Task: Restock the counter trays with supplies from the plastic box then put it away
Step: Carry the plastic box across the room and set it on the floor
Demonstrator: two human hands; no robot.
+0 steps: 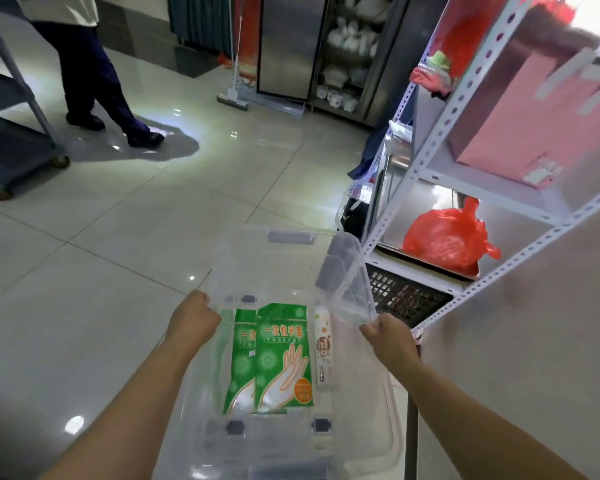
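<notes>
I carry a clear plastic box [284, 265] over the tiled floor. My left hand [194, 318] is closed on its left rim and my right hand [385, 336] is closed on its right rim. Through the clear plastic I see two green packs of disposable gloves [281, 358] lying flat and a slim white pack [324, 351] beside them on the right. Dark latches show at the box's far end and near end.
A white perforated metal shelf rack [478, 188] stands close on the right, holding a red plastic bag [447, 237], a pink paper bag [520, 109] and a black crate [402, 294] at the bottom. A person's legs [94, 81] and a grey trolley [11, 133] are far left. A steel cabinet [347, 53] stands behind.
</notes>
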